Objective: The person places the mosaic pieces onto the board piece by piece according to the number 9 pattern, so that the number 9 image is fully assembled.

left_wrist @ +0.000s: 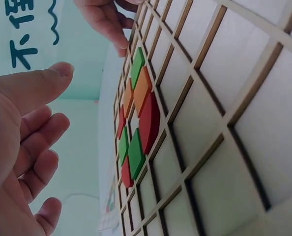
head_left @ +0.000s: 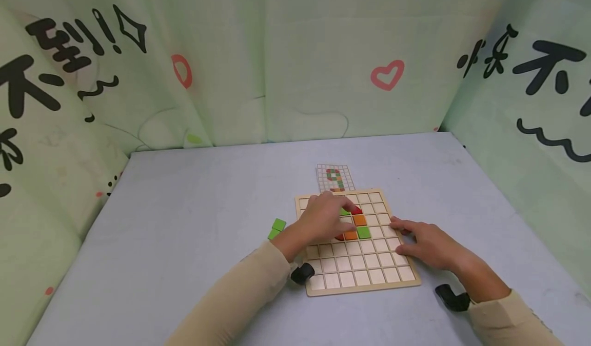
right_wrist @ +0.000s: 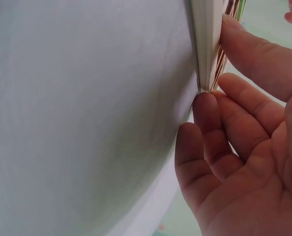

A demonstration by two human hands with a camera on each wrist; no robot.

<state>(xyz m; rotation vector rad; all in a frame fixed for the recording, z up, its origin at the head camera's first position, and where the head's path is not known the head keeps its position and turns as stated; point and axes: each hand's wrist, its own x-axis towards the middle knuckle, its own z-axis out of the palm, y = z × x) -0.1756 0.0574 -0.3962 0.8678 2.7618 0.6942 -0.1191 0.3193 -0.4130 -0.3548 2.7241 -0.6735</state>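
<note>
Green curtain (head_left: 295,54) with black 不 (head_left: 545,66) left and right, red hearts (head_left: 387,87), card (head_left: 347,170) with 9-like figure (head_left: 339,181)

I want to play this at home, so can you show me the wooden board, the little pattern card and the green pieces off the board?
Wooden board (head_left: 365,288): head view, on its near rim.
Pattern card (head_left: 335,178): head view, on its printed grid.
Green pieces (head_left: 279,224): head view, on the farther one's top.
</note>
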